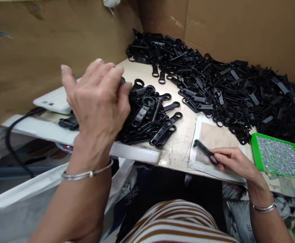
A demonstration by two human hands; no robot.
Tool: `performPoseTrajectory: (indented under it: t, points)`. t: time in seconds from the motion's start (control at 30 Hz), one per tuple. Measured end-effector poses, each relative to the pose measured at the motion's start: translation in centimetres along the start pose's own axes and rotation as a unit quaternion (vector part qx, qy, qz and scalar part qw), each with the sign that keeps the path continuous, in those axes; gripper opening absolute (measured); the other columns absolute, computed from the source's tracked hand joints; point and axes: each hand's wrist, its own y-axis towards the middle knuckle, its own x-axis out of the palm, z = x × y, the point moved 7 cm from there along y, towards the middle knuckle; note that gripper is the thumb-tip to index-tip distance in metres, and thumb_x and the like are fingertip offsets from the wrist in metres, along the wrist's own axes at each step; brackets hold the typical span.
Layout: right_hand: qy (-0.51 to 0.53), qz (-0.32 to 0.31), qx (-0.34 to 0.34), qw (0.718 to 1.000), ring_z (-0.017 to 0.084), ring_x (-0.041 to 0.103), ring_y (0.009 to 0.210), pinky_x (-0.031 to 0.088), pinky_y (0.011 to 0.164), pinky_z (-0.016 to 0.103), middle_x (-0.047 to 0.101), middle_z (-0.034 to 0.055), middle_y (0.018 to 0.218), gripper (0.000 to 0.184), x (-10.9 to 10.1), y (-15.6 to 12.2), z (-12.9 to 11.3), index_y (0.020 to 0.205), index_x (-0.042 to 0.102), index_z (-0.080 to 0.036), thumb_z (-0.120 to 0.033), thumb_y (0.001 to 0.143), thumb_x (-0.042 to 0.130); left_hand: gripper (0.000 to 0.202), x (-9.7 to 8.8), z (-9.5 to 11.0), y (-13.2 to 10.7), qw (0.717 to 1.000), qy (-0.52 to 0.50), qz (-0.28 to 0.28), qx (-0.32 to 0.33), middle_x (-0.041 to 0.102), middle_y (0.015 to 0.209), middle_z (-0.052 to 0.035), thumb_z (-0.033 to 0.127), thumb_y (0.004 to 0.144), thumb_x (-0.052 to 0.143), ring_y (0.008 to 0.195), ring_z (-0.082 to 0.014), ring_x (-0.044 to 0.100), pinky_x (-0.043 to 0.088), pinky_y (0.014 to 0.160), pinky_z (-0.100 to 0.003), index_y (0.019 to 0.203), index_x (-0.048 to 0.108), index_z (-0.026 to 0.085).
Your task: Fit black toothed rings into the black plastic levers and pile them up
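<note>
My right hand pinches a slim black plastic part by its near end, over the paper-covered patch at the table's front. On the left, my left hand is raised with its back toward me and its fingers curled. A small dark bit shows between its thumb and forefinger, but I cannot tell whether it is held. Beyond and to the right of that hand lies a small heap of black plastic parts with ringed ends.
A large pile of black parts runs along the cardboard wall. At right stands a green tray of small silvery pieces. A white device and a black cable are at left; a white bag hangs below the edge.
</note>
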Motion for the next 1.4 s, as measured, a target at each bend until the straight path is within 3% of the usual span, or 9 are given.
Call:
performPoseTrajectory:
  t: [0.1,0.2,0.37,0.47,0.57,0.7,0.93,1.17,1.4]
  points:
    - [0.049,-0.062,0.021,0.997,0.007,0.054,0.048,0.042,0.044,0.020,0.070,0.0034,0.076,0.038,1.5,-0.8,0.4,0.100,0.074,-0.015,-0.047,0.085,0.064,0.034,2.4,5.5,-3.4,0.979,-0.094,-0.111,0.145,0.065,0.130,-0.0054,0.037,0.082,0.068,0.131,-0.0295,0.051,0.017,0.117,-0.056,0.114,0.068,0.022]
    - [0.076,-0.106,0.017,0.991,0.008,0.055,0.045,0.044,0.046,0.021,0.066,0.0003,0.065,0.039,2.1,-0.5,-0.2,0.089,0.072,-0.014,-0.051,0.083,0.064,0.039,6.5,10.2,-9.2,0.879,-0.262,-0.346,0.199,0.070,0.121,-0.0049,0.026,0.083,0.068,0.121,-0.0262,0.061,0.020,0.119,-0.050,0.122,0.065,0.028]
    - [-0.115,0.061,-0.063,0.990,0.015,0.062,0.059,0.050,0.059,0.028,0.066,0.0019,0.062,0.036,-1.6,2.0,-1.6,0.089,0.070,-0.015,-0.046,0.092,0.053,0.042,11.0,10.0,-13.4,0.842,-0.309,-0.441,-0.013,0.074,0.086,-0.0056,0.024,0.091,0.052,0.075,-0.0201,0.069,0.053,0.080,-0.035,0.133,0.057,0.023]
    - [-0.382,0.250,-0.089,0.885,0.021,0.067,0.083,0.050,0.072,0.032,0.071,0.0100,0.101,0.027,-4.3,3.5,-2.9,0.108,0.069,-0.018,-0.028,0.094,0.048,0.047,12.2,9.2,-14.4,0.753,-0.439,-0.455,-0.183,0.071,0.103,-0.0108,0.032,0.094,0.048,0.070,-0.0161,0.066,0.051,0.061,-0.026,0.138,0.049,0.018]
    - [-0.539,0.254,-0.030,0.802,0.023,0.067,0.085,0.048,0.070,0.034,0.064,0.0131,0.120,0.029,-4.7,5.7,-2.7,0.111,0.068,-0.019,-0.023,0.094,0.045,0.054,12.9,9.0,-15.2,0.633,-0.563,-0.436,-0.303,0.060,0.127,-0.0175,0.034,0.089,0.057,0.079,-0.0167,0.067,0.049,0.057,-0.023,0.139,0.046,0.016]
    - [-0.539,0.236,-0.025,0.808,0.023,0.066,0.086,0.047,0.071,0.033,0.065,0.0115,0.113,0.026,-5.0,6.1,-2.8,0.099,0.071,-0.018,-0.024,0.094,0.047,0.054,13.3,8.6,-16.0,0.556,-0.621,-0.404,-0.377,0.060,0.129,-0.0178,0.033,0.081,0.069,0.090,-0.0206,0.066,0.048,0.062,-0.025,0.130,0.055,0.017]
    - [-0.103,0.053,-0.002,0.993,0.012,0.059,0.056,0.047,0.057,0.026,0.066,0.0021,0.065,0.034,-3.5,2.8,0.0,0.071,0.067,-0.016,-0.047,0.085,0.063,0.043,13.4,7.9,-16.0,0.538,-0.631,-0.370,-0.419,0.064,0.126,-0.0130,0.028,0.076,0.075,0.105,-0.0237,0.062,0.046,0.075,-0.028,0.117,0.066,0.018]
    - [0.199,0.113,0.063,0.971,0.008,0.060,0.052,0.054,0.055,0.020,0.067,0.0015,0.062,0.038,-5.1,1.7,3.3,0.079,0.072,-0.013,-0.046,0.066,0.084,0.044,13.5,7.8,-16.3,0.532,-0.631,-0.346,-0.446,0.063,0.130,-0.0131,0.026,0.075,0.076,0.115,-0.0265,0.058,0.046,0.081,-0.030,0.118,0.067,0.019]
    - [0.061,0.204,-0.011,0.977,0.013,0.065,0.059,0.056,0.059,0.025,0.069,0.0018,0.066,0.032,-6.2,-0.9,3.1,0.080,0.069,-0.017,-0.047,0.071,0.078,0.039,13.5,7.5,-16.3,0.528,-0.625,-0.332,-0.469,0.065,0.125,-0.0135,0.033,0.078,0.076,0.106,-0.0240,0.063,0.047,0.081,-0.031,0.114,0.069,0.018]
